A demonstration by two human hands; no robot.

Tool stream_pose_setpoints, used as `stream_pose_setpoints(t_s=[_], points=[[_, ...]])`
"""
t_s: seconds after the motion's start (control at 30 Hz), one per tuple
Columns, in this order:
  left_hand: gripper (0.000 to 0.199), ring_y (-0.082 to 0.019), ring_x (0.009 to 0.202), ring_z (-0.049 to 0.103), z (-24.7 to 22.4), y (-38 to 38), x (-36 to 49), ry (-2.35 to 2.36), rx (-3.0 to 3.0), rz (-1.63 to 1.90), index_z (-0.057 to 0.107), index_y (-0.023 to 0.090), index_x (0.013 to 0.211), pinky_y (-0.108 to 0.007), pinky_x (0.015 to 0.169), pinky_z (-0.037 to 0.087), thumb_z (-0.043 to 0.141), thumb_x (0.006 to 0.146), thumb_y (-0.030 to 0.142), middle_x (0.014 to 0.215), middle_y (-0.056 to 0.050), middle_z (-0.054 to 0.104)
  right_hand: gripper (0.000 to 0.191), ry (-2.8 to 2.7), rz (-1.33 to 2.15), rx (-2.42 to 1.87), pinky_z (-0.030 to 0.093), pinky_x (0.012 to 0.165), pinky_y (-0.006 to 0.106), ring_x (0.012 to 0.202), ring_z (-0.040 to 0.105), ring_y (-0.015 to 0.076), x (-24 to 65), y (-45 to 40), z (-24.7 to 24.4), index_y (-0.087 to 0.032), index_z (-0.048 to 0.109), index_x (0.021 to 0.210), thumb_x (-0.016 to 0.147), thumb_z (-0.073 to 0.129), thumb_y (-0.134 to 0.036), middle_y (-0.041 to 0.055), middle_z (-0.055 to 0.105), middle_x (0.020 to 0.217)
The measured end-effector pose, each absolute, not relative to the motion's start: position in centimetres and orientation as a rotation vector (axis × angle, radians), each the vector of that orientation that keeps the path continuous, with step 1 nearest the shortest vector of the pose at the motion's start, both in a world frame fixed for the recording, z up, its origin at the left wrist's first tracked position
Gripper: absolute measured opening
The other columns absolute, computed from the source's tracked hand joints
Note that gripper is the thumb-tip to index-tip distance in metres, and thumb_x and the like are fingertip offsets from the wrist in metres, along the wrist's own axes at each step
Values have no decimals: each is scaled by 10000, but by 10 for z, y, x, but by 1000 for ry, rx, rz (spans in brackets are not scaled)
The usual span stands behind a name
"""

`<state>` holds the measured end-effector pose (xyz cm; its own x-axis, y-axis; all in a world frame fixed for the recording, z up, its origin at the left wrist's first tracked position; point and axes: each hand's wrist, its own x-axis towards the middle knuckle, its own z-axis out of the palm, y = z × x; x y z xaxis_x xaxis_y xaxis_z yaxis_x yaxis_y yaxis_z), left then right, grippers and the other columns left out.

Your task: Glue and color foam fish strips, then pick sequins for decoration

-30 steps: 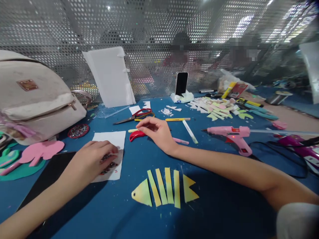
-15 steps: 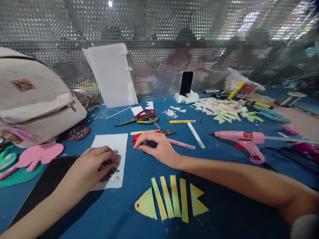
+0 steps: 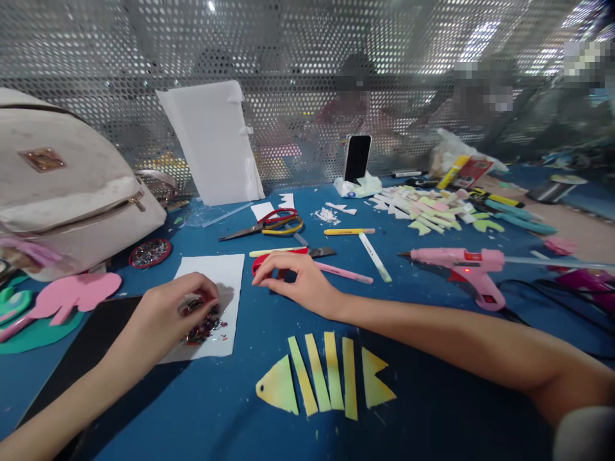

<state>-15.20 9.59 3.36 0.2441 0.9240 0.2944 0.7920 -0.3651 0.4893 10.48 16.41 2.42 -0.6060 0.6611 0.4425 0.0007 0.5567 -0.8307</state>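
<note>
While left hand (image 3: 180,307) curls over bits (image 3: 207,330), right hand (image 3: 303,283) curled, grips unclear, fish (image 3: 282,387) camera-side

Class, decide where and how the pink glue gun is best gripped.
Grip the pink glue gun by its handle, probably from the near right side. It lies on its side, handle slanting toward the person, while its dark nozzle points left, away from that grip. Fingers should clear the cord at the handle's foot.
</note>
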Motion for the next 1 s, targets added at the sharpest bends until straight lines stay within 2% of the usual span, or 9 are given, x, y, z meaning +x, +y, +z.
stream_pose_setpoints(t_s=[0.1,0.23,0.37,0.43,0.63,0.77,1.0], points=[[163,-151,716,672,36,92,-141,1589,2231,844,628,236,881,-236,680,539,606,900,396,836,8,711,120,-2014,1094,-517,487,667,244,866,658,142,105,163,23,-193,738,905,913,638,-126,23,723,937],[188,-160,760,681,36,85,-119,1513,2132,908,617,226,1022,-257,716,561,635,922,384,857,-6,701,104,-2015,1103,-512,520,767,271,890,672,151,109,159,24,-201,740,895,907,657,-139,19,737,930],[190,-171,779,683,33,76,-102,1470,2116,971,617,245,1083,-284,743,560,644,933,358,880,0,708,34,-2033,1119,-518,506,709,255,814,674,145,112,155,24,-195,748,877,885,715,-201,15,747,878],[175,-166,785,687,31,70,-98,1492,2149,999,609,260,1096,-272,742,555,641,938,329,883,13,710,28,-2034,1105,-487,503,699,254,790,668,139,113,153,22,-195,749,865,878,724,-193,13,748,858],[153,-131,747,691,24,54,-98,1484,2248,1087,584,294,1108,-230,735,554,605,958,274,883,48,710,41,-2084,926,-345,534,799,297,843,661,151,112,152,18,-218,728,871,902,702,-218,21,742,880],[155,-144,759,706,21,51,-98,1506,2272,1064,569,291,1115,-234,724,561,606,965,307,881,37,713,55,-2157,775,-243,531,857,303,859,660,144,113,150,19,-211,698,899,931,655,-200,28,742,904],[130,-145,752,695,23,51,-97,1509,2368,1057,575,300,1089,-220,730,567,564,996,391,882,35,709,86,-2230,724,-230,528,852,306,863,659,145,114,151,18,-230,672,913,968,608,-245,19,743,924]])
